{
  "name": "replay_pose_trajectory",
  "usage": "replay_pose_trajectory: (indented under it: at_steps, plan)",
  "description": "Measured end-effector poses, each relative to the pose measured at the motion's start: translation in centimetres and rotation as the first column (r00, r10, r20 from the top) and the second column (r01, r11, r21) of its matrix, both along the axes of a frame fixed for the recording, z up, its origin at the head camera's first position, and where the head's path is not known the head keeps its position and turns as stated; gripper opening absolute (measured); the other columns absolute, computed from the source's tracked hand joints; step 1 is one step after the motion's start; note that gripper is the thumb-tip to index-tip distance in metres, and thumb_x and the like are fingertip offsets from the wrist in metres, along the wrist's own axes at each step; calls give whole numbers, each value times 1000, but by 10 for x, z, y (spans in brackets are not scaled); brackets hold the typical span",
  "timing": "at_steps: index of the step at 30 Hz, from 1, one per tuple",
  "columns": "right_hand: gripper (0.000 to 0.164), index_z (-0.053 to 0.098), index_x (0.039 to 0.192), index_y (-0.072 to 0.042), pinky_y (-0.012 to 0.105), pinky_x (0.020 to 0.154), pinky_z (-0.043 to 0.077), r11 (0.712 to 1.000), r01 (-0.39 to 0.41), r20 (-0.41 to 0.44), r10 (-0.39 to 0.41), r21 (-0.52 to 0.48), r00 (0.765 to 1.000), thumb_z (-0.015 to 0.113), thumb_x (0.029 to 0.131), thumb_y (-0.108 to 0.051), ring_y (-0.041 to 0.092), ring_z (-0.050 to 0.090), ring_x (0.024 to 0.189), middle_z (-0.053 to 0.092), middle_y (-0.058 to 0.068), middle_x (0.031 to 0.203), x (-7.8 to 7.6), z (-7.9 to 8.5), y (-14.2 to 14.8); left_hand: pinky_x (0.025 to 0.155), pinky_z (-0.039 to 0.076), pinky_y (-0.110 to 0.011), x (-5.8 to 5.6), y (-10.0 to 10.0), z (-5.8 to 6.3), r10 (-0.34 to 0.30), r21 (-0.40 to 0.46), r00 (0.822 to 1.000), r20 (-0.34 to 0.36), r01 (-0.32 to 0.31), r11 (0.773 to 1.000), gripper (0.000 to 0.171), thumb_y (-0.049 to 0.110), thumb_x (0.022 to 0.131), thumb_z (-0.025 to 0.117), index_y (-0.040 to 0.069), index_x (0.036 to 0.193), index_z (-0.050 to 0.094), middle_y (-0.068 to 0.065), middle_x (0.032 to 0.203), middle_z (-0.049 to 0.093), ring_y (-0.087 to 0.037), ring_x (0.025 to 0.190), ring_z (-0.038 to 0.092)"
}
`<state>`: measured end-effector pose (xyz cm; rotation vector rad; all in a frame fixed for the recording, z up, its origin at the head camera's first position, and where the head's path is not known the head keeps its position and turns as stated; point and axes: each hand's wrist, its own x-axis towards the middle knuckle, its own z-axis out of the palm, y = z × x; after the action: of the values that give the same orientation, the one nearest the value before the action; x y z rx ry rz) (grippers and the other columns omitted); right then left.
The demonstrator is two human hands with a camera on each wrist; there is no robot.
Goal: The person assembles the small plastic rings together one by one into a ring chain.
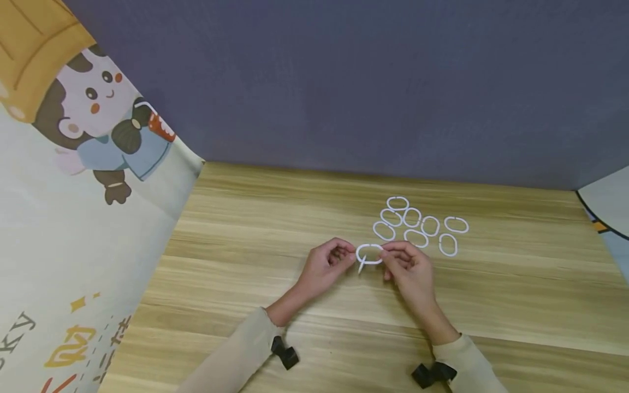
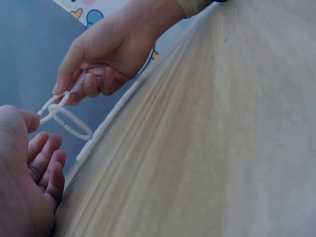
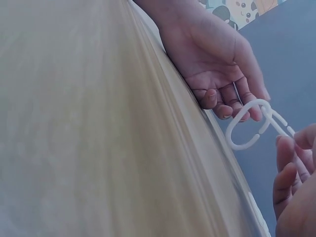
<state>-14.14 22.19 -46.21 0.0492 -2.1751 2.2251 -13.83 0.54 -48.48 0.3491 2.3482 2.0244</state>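
A white oval link [image 1: 374, 263] is spanning the gap between the two hands, raised above the worktop [image 1: 295, 202], its long axis running roughly left to right in the head view. The left hand [image 1: 325, 266] is pinching its left end with thumb and forefinger, and the right hand [image 1: 410, 273] is pinching the opposite end, so the fingers are facing each other along that axis. A hanging link [image 1: 361, 266] is passing through the held oval near its left end and pointing down toward the person, making the left fingers the nearer ones to the join. That crossing seems to matter most: the hanging link is sitting between the two grips, at a steep angle to the held one. Beyond the fingers and off to the right, eight loose links [image 1: 422, 225] are lying flat on the worktop, some nearly touching; the right hand is resting nearer to these. The fingertips are hiding much of the left contact, so how firmly that side is gripping is hard to tell.
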Motion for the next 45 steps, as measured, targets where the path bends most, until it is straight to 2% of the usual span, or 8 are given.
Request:
replay_pose_trajectory:
  at_steps: [8,16,23,25,33,40,45]
  plan:
    - [15,67,111,18,22,48,51,999,-31,18,32,-10,999,73,99,12,12,60,52,77,0,81,2,-2,-2,72,54,-19,0,-1,-3,36,58,998,45,-39,998,15,8,103,77,-4,110,77,-16,95,76,-5,78,63]
    - [15,67,110,19,21,47,50,998,-64,3,64,0,998,74,100,11,10,61,52,79,-1,82,2,-4,-2,72,54,-18,0,-2,-2,44,79,997,67,-49,996,15,5,101,79,-6,110,77,-20,96,78,-4,77,64]
    - [12,69,111,16,21,43,46,997,-75,-5,75,23,997,72,101,10,12,64,53,79,11,86,2,-5,-1,69,55,-18,0,-1,-2,57,125,995,84,-68,990,12,2,102,77,-9,108,76,-24,95,79,-18,78,71]
    - [10,69,111,15,21,43,45,996,-78,-12,78,34,997,70,103,9,12,64,53,79,13,87,1,-7,0,68,54,-18,0,-1,-3,69,142,994,87,-81,987,12,1,102,77,-9,107,75,-26,94,79,-18,77,71]
    - [9,70,109,15,19,44,43,998,-39,-21,40,41,999,68,105,7,13,61,53,78,15,83,-6,-4,8,69,51,-18,0,-2,-2,123,165,989,82,-135,977,12,0,102,74,-11,105,74,-27,92,78,-4,76,67]
    - [9,69,107,16,19,44,43,999,21,-34,-20,25,999,69,104,8,10,60,52,77,13,80,-14,2,20,70,53,-17,0,-2,-2,146,186,986,84,-159,970,13,-2,101,75,-14,105,73,-26,93,77,-2,76,66]
    - [6,73,105,13,17,47,46,999,32,-10,-32,3,999,71,103,9,9,63,55,79,5,79,-23,5,36,70,54,-17,0,-1,-4,163,207,983,83,-177,962,13,-3,101,75,-15,104,73,-25,93,76,-3,77,66]
